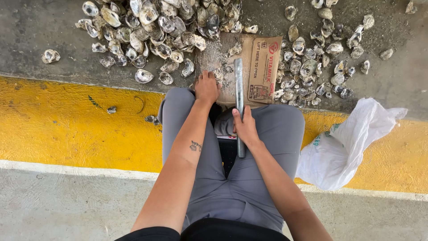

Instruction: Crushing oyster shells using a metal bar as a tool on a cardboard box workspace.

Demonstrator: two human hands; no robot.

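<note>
1. Far to the left of my left hand [207, 87]: a lone oyster shell [50, 56] on grey concrete floor [35, 31], rough and stained. Nearer me runs a yellow painted curb [67, 125], chipped and scuffed.
2. Ahead and left of that hand: a big shell heap [156, 27], ridged, chalky grey-white, some showing glossy inner cups.
3. Left hand: curled closed, knuckles up, pressed down at the near edge of a flattened cardboard piece [263, 67]. It seems to pin something small; what, I cannot tell, the fingers hide it.
4. Right hand [244, 126]: wrapped tight around a grey metal bar [239, 107], straight and dull, its far end lying over the cardboard just right of the left hand.
5. My read: I am between blows, a shell steadied on the gritty cardboard. The strike wants the bar's tip kept clear of the left fingers.
6. Right of the right hand: a looser shell scatter [312, 62], then a crumpled white plastic sack [347, 143], soft and creased, on the curb.
</note>
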